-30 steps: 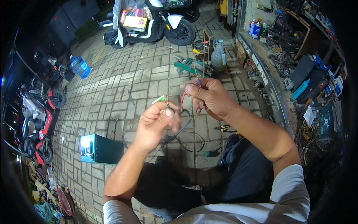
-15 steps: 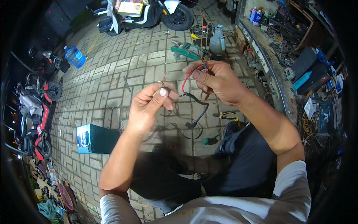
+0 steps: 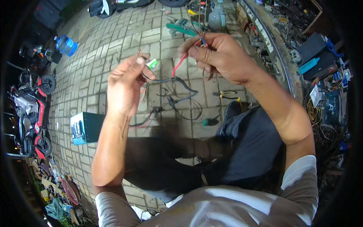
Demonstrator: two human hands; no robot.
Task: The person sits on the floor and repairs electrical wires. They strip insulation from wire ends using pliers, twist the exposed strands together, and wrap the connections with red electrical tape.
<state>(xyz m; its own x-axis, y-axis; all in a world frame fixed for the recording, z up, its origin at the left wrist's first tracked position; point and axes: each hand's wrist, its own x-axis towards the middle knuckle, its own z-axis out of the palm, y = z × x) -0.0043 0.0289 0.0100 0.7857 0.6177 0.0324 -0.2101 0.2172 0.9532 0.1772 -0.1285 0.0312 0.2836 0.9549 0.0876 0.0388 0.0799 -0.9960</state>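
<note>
My left hand (image 3: 126, 75) pinches the end of a thin black wire (image 3: 160, 80), with bare copper strands (image 3: 140, 52) sticking up past the thumb. A small green and white object (image 3: 152, 63) shows beside those fingers; whether I hold it, I cannot tell. My right hand (image 3: 225, 56) closes on a red wire (image 3: 179, 65), near a bit of blue and thin copper-coloured strands (image 3: 200, 22) rising above the fingers. Both wires come out of one black cable (image 3: 185, 86), which hangs between my hands toward a dark plug (image 3: 172, 100).
Yellow-handled pliers (image 3: 228, 94) and a green-handled tool (image 3: 208, 122) lie on the paving near my shoe. A dark green box (image 3: 89, 128) stands left. Farther off are a green tool (image 3: 181, 28), a cloudy jug (image 3: 217, 17), a blue water bottle (image 3: 66, 45) and a red scooter (image 3: 39, 113).
My left hand has moved left and up, drawing the black wire out straighter between the hands. My right hand sits slightly higher. The green and white object now shows by the left fingers.
</note>
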